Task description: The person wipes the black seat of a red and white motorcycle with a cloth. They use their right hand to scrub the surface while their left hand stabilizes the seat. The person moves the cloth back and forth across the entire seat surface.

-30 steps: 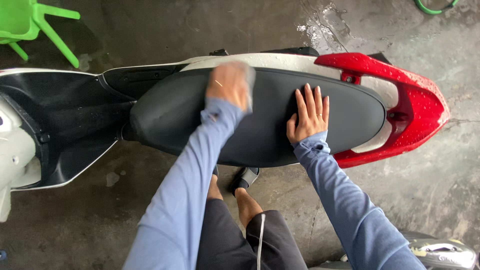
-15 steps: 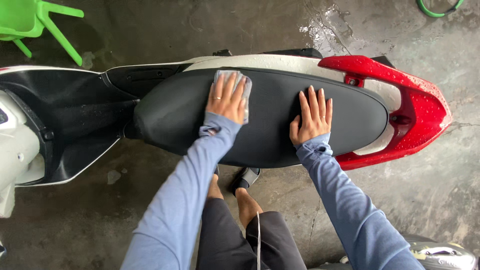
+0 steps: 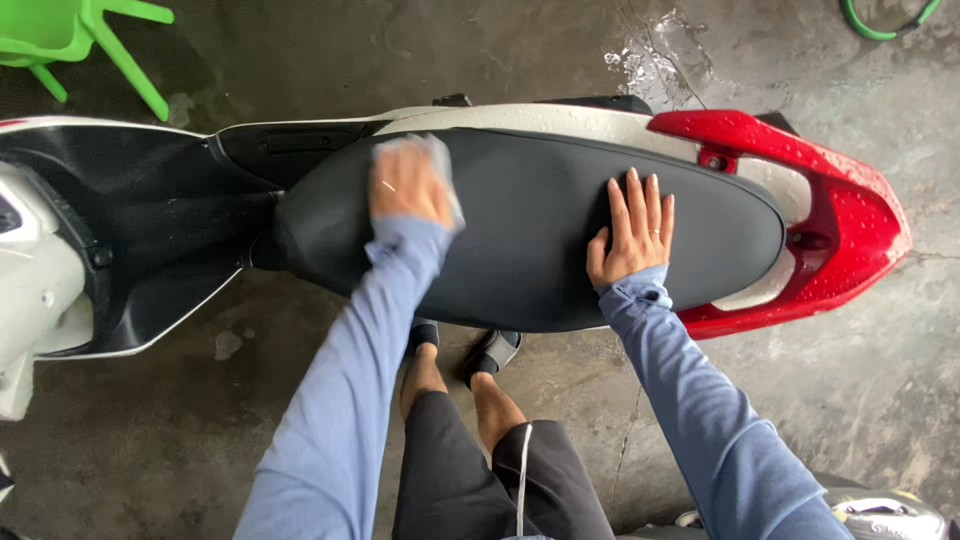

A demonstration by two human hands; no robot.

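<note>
Cloth (image 3: 440, 160): pale grey rag, soft, crumpled, blurred in frame. It sits on the front half of the scooter seat (image 3: 530, 230), pinned flat under your left hand (image 3: 405, 185). Only its edges show, past the fingertips and along the right side of the hand. Grip: palm pressed down on the rag, fingers spread over it. Not pinched or balled up, as far as the blur lets you tell.

Seat: black, long oval, matte with a fine grain, slightly domed. Narrow end toward the footwell, wide end toward the tail.

Your right hand (image 3: 630, 235) lies open and flat on the rear half of the seat, fingers together and pointing away from you, holding nothing. It is well apart from the rag hand, with bare seat between them. Both arms are in light blue sleeves, cuffs bunched at the wrists.

Around the seat:
- White side panel (image 3: 540, 120) along the far edge, beaded with water drops.
- Red tail section (image 3: 850, 200), glossy plastic, wet, wraps the wide end.
- Black footwell (image 3: 130, 230) to the left, textured plastic, white trim at its edges.
- Your feet in dark sandals (image 3: 490, 350) just below the near edge of the seat, dark shorts above them.

Further out: wet, stained concrete floor (image 3: 800, 400) with a crack near your right arm. Green plastic chair (image 3: 70, 40) top left, green hose (image 3: 885, 20) top right. Both are well apart from the scooter. Nothing lies on the seat between the rag and your right hand.
</note>
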